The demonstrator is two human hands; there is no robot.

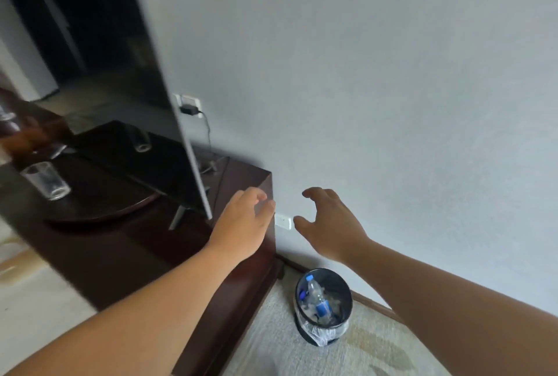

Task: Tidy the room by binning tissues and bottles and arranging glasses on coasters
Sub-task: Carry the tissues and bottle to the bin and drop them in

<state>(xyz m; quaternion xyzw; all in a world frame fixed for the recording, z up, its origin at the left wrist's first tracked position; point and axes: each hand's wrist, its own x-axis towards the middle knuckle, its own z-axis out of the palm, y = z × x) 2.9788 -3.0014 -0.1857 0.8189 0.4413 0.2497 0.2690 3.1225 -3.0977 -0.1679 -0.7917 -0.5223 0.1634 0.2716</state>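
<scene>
Bottle (pixel 317 297) with a blue cap and blue label leans inside the bin (pixel 327 270), among crumpled clear and white bits we cannot make out. The bin has a clear plastic liner and stands on the carpet (pixel 377 345), near the wall and just beside the end of the dark wooden cabinet (pixel 120 248). Our left hand (pixel 244 224) hovers over the cabinet's right corner, fingers loosely bent, holding nothing. Our right hand (pixel 329 224) hangs in front of the wall above the bin, fingers spread and curved, also holding nothing. A white wall socket (pixel 283 221) shows between them. On the cabinet, left of the television (pixel 120 73), stands a glass (pixel 46 180).
</scene>
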